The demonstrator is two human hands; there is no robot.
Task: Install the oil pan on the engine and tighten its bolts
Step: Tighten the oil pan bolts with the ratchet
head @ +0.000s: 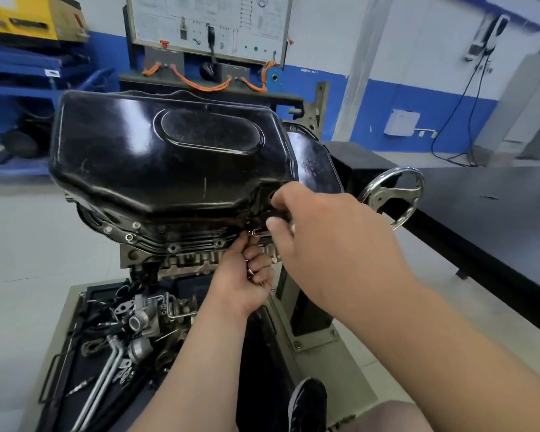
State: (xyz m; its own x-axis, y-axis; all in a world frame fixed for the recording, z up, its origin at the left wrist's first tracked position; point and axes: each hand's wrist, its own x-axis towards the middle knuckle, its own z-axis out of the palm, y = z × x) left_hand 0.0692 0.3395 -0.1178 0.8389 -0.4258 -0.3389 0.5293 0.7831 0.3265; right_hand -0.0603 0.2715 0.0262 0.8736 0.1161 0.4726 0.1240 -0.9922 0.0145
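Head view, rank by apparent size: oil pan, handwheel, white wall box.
1. oil pan, largest by far
2. handwheel
3. white wall box, smallest as it looks; it sits farther from the camera, so true size is unsure

A grey stand base sits on the pale workshop floor below the engine. A black tray lies on the base, directly under the engine, strewn with metal pipes, a gasket and assorted fittings. Right of the engine, a black table stands on the same floor.

A chrome handwheel sits beside a black table; loose parts fill a tray below.
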